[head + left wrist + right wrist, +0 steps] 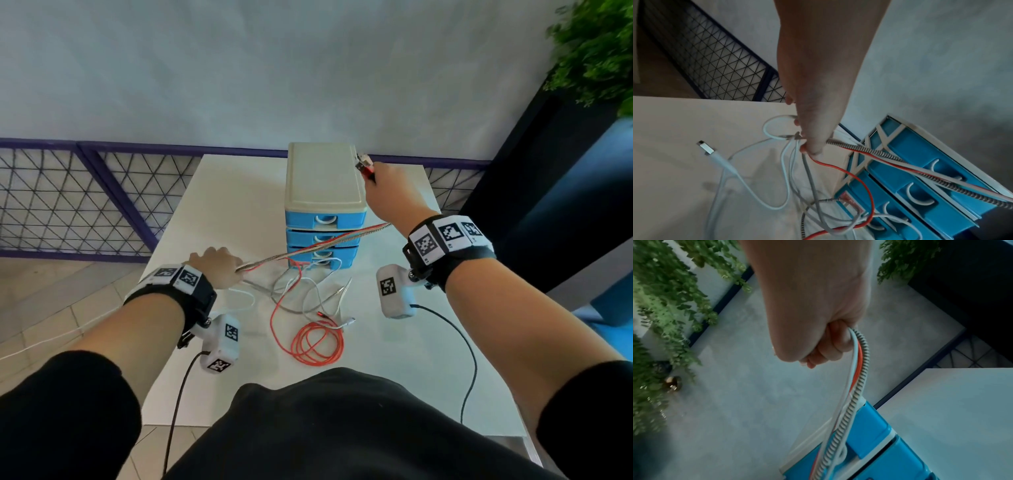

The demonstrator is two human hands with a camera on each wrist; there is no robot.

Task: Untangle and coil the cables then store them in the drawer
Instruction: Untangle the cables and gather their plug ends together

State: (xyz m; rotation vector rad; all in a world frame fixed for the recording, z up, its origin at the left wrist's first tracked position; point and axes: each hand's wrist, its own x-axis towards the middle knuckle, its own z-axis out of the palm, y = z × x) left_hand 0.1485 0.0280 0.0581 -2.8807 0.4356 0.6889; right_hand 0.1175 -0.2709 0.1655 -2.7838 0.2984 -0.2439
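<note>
A bundle of cables (318,245), red, white and striped braided, stretches taut between my two hands in front of the drawer unit (323,178). My left hand (219,269) pinches the bundle (840,142) low over the table. My right hand (383,185) is raised beside the unit's top and grips the cables' (858,344) other end, with plugs (363,165) sticking out of the fist. The rest of the tangle (308,294) lies on the table, with a red coil (317,344) nearest me. All three blue drawers (324,219) are shut.
The white table (239,192) ends close to my left hand, with a floor and a mesh fence (68,198) beyond it. A white plug (707,148) lies loose on the table. A plant (596,51) on a dark stand rises at the right.
</note>
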